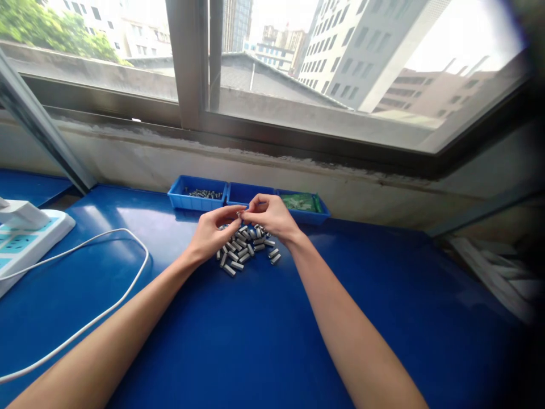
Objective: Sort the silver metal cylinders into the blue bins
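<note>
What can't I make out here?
In the head view:
Held metal piece: mostly hidden by the left hand and right hand.
Middle blue bin: partly hidden by the right hand.
Small parts in the left blue bin: too tiny to identify.
Power strip: cut off by the left edge.

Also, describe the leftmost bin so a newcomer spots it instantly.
Find the window beyond the blue table; three blue bins stand in a row along the wall beneath it. Go to the leftmost bin, just beyond the left hand. It shows loose small metal parts inside, whereas the rightmost bin shows a green packet.
</note>
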Demonstrator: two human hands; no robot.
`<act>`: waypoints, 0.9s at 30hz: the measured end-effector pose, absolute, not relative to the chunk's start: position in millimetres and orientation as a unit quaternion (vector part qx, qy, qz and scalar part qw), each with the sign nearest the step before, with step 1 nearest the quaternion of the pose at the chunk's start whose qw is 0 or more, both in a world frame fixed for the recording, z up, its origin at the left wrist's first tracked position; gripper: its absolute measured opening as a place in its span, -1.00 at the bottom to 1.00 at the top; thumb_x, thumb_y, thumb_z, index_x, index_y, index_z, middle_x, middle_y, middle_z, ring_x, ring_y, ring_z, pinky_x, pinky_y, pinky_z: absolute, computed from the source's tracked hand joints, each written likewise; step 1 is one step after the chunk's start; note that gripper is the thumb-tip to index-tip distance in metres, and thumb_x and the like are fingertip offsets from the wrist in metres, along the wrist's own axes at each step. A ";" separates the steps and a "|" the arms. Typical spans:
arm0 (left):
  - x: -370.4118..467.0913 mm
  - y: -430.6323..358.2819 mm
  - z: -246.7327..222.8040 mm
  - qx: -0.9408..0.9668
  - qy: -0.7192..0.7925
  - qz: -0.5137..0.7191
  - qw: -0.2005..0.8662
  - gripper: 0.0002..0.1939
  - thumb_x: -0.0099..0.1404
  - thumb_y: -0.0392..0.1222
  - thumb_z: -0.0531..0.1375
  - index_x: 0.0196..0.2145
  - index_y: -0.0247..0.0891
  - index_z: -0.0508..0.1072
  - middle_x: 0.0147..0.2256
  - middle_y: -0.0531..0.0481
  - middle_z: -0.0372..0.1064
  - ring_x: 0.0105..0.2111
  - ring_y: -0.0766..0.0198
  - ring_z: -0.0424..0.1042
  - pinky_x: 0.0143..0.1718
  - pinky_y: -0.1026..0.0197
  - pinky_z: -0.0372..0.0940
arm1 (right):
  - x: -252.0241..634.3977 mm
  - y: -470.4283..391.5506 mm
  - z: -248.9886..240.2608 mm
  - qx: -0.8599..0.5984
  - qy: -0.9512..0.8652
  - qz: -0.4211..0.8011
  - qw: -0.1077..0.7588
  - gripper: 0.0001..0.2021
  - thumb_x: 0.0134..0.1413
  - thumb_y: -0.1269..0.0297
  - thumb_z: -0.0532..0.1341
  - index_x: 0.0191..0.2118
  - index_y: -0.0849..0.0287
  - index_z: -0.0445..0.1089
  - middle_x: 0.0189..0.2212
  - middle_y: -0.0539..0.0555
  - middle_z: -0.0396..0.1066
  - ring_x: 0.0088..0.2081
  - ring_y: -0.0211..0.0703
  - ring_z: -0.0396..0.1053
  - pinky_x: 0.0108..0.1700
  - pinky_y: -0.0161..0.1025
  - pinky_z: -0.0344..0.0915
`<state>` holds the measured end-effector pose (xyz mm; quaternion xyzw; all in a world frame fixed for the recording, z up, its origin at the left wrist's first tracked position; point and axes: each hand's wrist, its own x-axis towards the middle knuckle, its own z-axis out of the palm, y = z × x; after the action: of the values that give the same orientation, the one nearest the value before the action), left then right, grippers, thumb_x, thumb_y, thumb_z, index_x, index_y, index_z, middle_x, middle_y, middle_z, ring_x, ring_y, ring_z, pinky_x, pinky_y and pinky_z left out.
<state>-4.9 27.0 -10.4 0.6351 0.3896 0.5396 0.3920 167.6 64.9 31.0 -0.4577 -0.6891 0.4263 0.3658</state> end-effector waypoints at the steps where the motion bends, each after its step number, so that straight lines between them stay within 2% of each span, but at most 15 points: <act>1: -3.7 25.6 -10.1 0.638 0.377 0.540 0.399 -0.58 0.22 -0.10 0.31 0.01 -0.31 0.54 -0.04 -0.17 0.54 -0.10 0.08 0.55 -0.01 0.10 0.43 | 169.4 65.5 31.4 -0.441 -0.667 0.468 0.377 -0.76 -0.22 0.27 0.40 -0.44 0.17 0.33 -0.56 -0.04 0.46 -0.49 -0.25 0.42 -0.43 -0.36 0.29; 5: -4.1 23.4 -10.0 0.615 0.387 0.558 0.400 -0.60 0.18 -0.05 0.36 -0.08 -0.33 0.59 -0.12 -0.18 0.58 -0.13 0.06 0.58 0.02 0.06 0.43 | 175.0 66.0 32.8 -0.412 -0.613 0.551 0.389 -0.62 -0.31 0.23 0.49 -0.42 0.18 0.30 -0.52 -0.01 0.49 -0.46 -0.25 0.45 -0.37 -0.34 0.36; 9: -10.9 29.0 -10.7 0.586 0.434 0.569 0.381 -0.64 0.12 0.01 0.40 -0.21 -0.31 0.63 -0.21 -0.16 0.60 -0.19 0.05 0.59 -0.05 0.09 0.46 | 178.4 65.4 36.6 -0.406 -0.617 0.567 0.366 -0.63 -0.23 0.18 0.49 -0.37 0.20 0.35 -0.45 0.07 0.54 -0.32 -0.15 0.54 -0.28 -0.33 0.40; 12: -16.9 35.0 -7.8 0.553 0.453 0.590 0.376 -0.60 0.06 0.06 0.43 -0.27 -0.32 0.62 -0.30 -0.15 0.60 -0.32 0.08 0.60 -0.21 0.13 0.49 | 181.4 65.8 40.7 -0.421 -0.648 0.531 0.346 -0.71 -0.12 0.19 0.44 -0.34 0.21 0.38 -0.43 0.08 0.55 -0.29 -0.15 0.54 -0.28 -0.33 0.39; 15: -23.1 40.3 -3.2 0.518 0.474 0.614 0.360 -0.59 0.05 0.08 0.43 -0.32 -0.34 0.60 -0.37 -0.12 0.58 -0.40 0.12 0.59 -0.30 0.18 0.47 | 187.8 66.6 44.9 -0.458 -0.711 0.441 0.300 -0.80 0.00 0.21 0.37 -0.32 0.20 0.43 -0.43 0.07 0.55 -0.34 -0.17 0.51 -0.34 -0.34 0.36; 18: -29.7 44.5 -1.4 0.486 0.485 0.645 0.335 -0.57 0.05 0.07 0.43 -0.29 -0.36 0.61 -0.35 -0.15 0.59 -0.33 0.09 0.60 -0.22 0.16 0.48 | 196.2 65.3 50.2 -0.479 -0.768 0.360 0.223 -0.84 0.02 0.24 0.35 -0.26 0.17 0.47 -0.37 0.07 0.58 -0.32 -0.17 0.51 -0.33 -0.35 0.36; 21: -35.7 48.3 -3.7 0.456 0.496 0.666 0.319 -0.50 0.06 0.02 0.44 -0.11 -0.35 0.60 -0.21 -0.19 0.59 -0.19 0.05 0.60 -0.05 0.09 0.46 | 202.4 61.6 56.3 -0.478 -0.796 0.333 0.165 -0.82 0.03 0.29 0.34 -0.19 0.15 0.50 -0.32 0.07 0.59 -0.29 -0.15 0.52 -0.30 -0.34 0.37; 24: -39.0 51.0 -6.9 0.456 0.495 0.673 0.306 -0.48 0.10 -0.03 0.41 0.00 -0.31 0.56 -0.09 -0.19 0.57 -0.07 0.04 0.56 0.06 0.06 0.42 | 205.2 58.9 60.1 -0.476 -0.808 0.316 0.145 -0.79 0.04 0.33 0.33 -0.15 0.13 0.50 -0.32 0.04 0.58 -0.31 -0.16 0.52 -0.30 -0.35 0.36; 27: -38.3 51.0 -7.7 0.480 0.501 0.659 0.291 -0.54 0.16 -0.03 0.36 -0.01 -0.29 0.57 -0.09 -0.17 0.57 -0.05 0.04 0.55 0.06 0.06 0.42 | 205.9 59.6 58.5 -0.484 -0.821 0.268 0.138 -0.80 0.01 0.40 0.32 -0.19 0.13 0.51 -0.37 0.01 0.56 -0.35 -0.19 0.49 -0.32 -0.36 0.34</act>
<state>-38.3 51.0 -7.7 0.4805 0.5008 0.6587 0.2907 205.9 59.6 58.5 -0.4842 -0.8214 0.2679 0.1382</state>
